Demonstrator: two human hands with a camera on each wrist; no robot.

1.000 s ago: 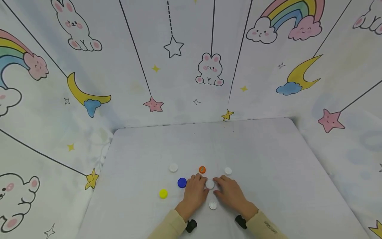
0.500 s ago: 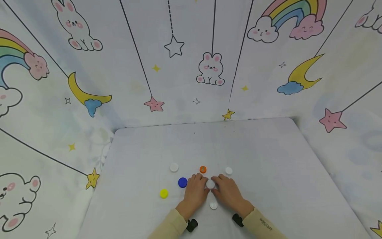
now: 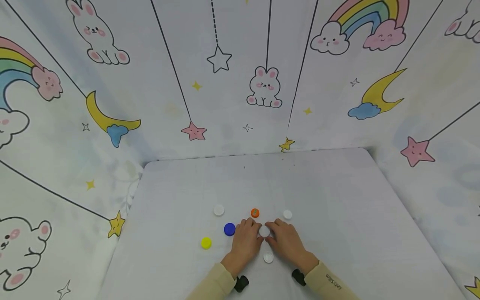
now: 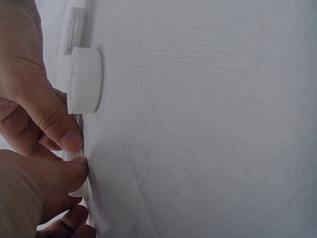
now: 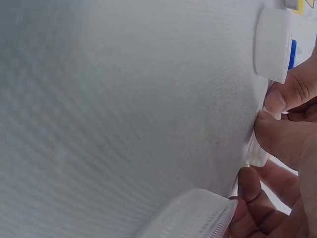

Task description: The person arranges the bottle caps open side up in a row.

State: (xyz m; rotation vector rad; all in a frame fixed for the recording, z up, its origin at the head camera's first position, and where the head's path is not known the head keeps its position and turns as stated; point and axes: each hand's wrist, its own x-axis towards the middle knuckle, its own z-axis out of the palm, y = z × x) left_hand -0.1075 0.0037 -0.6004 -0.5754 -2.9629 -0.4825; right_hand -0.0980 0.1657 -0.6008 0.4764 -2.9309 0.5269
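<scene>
A white bottle cap (image 3: 264, 231) lies on the table between the two hands. My left hand (image 3: 244, 241) holds its left edge with thumb and fingers. From the other side, my right hand (image 3: 288, 241) pinches its right edge, and the two thumbs almost meet at the near side. The wrist views show only parts of this cap (image 4: 77, 191) behind the thumbs. Closest to the person lies another white cap (image 3: 268, 257), between the wrists. A blue cap (image 3: 229, 229) is just left of my left hand, and an orange cap (image 3: 255, 213) lies beyond its fingertips.
A yellow cap (image 3: 206, 243) lies further left. Two more white caps rest farther back, a left one (image 3: 219, 210) and a right one (image 3: 287, 214). The white table (image 3: 337, 187) ends at walls (image 3: 161, 83) printed with cartoon rabbits and stars.
Since a second ago, my right hand has shifted slightly left and its thumb has closed against the white cap. Over the last half second, the hands and caps look nearly still.
</scene>
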